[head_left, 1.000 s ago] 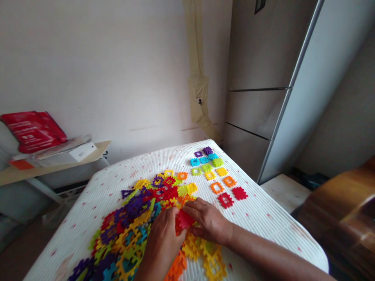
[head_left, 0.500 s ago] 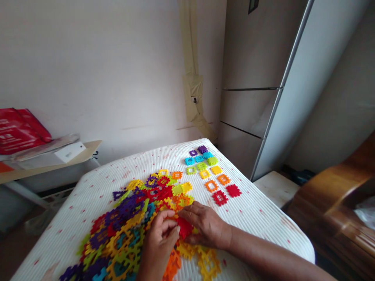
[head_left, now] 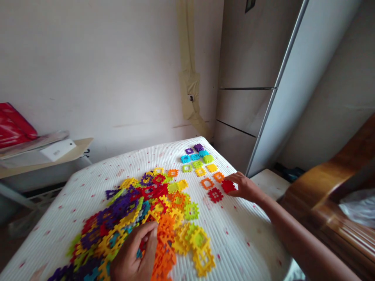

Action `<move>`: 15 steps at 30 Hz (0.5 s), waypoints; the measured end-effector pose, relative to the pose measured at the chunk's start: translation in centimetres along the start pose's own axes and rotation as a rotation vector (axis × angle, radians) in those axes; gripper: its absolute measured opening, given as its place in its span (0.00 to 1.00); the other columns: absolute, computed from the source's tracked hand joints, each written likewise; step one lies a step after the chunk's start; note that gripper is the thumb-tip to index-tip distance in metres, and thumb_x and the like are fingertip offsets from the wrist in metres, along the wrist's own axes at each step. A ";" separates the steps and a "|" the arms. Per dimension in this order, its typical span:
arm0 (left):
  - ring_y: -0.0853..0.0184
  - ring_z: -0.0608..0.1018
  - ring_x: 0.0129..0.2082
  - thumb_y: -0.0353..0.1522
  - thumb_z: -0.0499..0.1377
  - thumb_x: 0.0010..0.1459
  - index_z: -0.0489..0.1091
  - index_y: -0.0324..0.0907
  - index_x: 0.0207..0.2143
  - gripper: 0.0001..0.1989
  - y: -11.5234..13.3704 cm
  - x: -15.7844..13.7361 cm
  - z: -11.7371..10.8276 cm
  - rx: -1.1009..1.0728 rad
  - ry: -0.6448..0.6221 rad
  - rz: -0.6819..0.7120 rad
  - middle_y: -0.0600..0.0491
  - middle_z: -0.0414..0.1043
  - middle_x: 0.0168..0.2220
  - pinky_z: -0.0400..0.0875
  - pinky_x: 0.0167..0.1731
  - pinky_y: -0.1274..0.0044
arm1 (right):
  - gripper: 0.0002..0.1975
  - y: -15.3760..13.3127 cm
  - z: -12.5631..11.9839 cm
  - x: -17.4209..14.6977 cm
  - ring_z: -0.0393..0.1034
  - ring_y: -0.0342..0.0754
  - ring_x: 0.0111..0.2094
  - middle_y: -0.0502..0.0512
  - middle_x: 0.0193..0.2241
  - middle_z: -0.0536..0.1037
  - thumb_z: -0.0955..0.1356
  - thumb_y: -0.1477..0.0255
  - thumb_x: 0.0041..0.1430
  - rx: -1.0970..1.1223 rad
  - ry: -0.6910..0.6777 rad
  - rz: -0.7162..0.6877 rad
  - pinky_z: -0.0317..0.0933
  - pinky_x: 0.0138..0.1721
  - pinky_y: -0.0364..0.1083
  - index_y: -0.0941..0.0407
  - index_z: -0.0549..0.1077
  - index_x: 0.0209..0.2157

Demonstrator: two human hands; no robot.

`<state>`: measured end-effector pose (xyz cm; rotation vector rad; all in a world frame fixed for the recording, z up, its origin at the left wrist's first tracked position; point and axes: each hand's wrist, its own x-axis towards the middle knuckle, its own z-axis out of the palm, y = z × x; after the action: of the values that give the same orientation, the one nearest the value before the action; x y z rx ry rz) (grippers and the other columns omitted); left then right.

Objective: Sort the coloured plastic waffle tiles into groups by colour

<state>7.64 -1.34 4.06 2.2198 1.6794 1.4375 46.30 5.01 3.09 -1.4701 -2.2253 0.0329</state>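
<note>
At the right of the table, my right hand [head_left: 244,186] has its fingers and thumb closed at the edge of a solid red square tile [head_left: 227,186] with notched sides. Just left of it lies a red window tile [head_left: 215,195]. Over the near part of a mixed heap of notched plastic tiles [head_left: 120,208], my left hand [head_left: 133,253] is closed, thumb against curled fingers. What it may hold is hidden. Orange tiles [head_left: 164,249] lie right beside that hand, with a yellow window tile [head_left: 203,260] further right.
Sorted tiles run in rows up the table's right side: orange [head_left: 207,183], yellow [head_left: 200,172], green [head_left: 186,168], blue [head_left: 185,159] and purple [head_left: 198,147]. A white spotted cloth [head_left: 243,234] covers the table. A refrigerator [head_left: 243,105] stands behind; a wooden chair [head_left: 325,183] is at right.
My right hand has moved from the heap, where both hands were around a red tile, out to the solid red tile on the right. My left hand has drawn left and nearer.
</note>
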 end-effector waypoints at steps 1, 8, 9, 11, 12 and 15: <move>0.66 0.80 0.31 0.35 0.55 0.56 0.71 0.48 0.35 0.06 0.0 0.1 0.0 0.011 0.018 0.017 0.55 0.79 0.32 0.73 0.32 0.78 | 0.17 0.5 0.2 -0.1 0.70 0.49 0.39 0.57 0.39 0.78 0.71 0.68 0.50 -0.009 -0.009 0.005 0.62 0.44 0.49 0.56 0.73 0.43; 0.67 0.79 0.31 0.33 0.56 0.56 0.71 0.46 0.37 0.06 -0.6 0.0 -0.2 0.049 0.084 0.036 0.53 0.79 0.32 0.72 0.34 0.77 | 0.16 2.0 1.6 -0.4 0.70 0.50 0.42 0.57 0.42 0.77 0.67 0.67 0.51 0.012 -0.034 -0.035 0.62 0.47 0.49 0.55 0.74 0.43; 0.67 0.79 0.31 0.33 0.55 0.56 0.71 0.46 0.36 0.06 -0.7 0.0 -0.4 0.051 0.083 0.016 0.53 0.79 0.32 0.71 0.34 0.77 | 0.17 2.2 1.9 -0.5 0.70 0.51 0.43 0.57 0.42 0.77 0.67 0.66 0.52 0.026 -0.033 -0.034 0.61 0.47 0.49 0.55 0.74 0.43; 0.66 0.79 0.33 0.34 0.55 0.57 0.71 0.45 0.36 0.07 -0.8 0.1 -0.8 0.048 0.067 -0.043 0.52 0.79 0.32 0.71 0.35 0.77 | 0.18 2.6 2.4 -0.7 0.70 0.51 0.43 0.57 0.42 0.77 0.67 0.65 0.52 0.046 -0.028 -0.020 0.61 0.48 0.50 0.56 0.74 0.44; 0.66 0.79 0.33 0.35 0.55 0.57 0.71 0.44 0.36 0.07 -0.8 0.2 -0.9 0.043 0.057 -0.073 0.52 0.78 0.32 0.71 0.36 0.76 | 0.18 2.8 2.6 -0.8 0.70 0.51 0.43 0.58 0.42 0.77 0.67 0.64 0.52 0.051 -0.026 -0.012 0.61 0.48 0.50 0.56 0.74 0.44; 0.66 0.78 0.33 0.35 0.55 0.57 0.71 0.44 0.35 0.08 -0.7 0.9 -1.2 0.017 0.023 -0.123 0.52 0.78 0.32 0.71 0.35 0.77 | 0.19 2.8 2.8 -1.0 0.69 0.53 0.45 0.60 0.44 0.76 0.67 0.61 0.53 0.050 0.003 0.006 0.62 0.48 0.51 0.56 0.74 0.44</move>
<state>6.33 -0.92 4.93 2.0743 1.8069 1.4308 47.95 5.98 -0.55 -1.4494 -2.2015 0.0869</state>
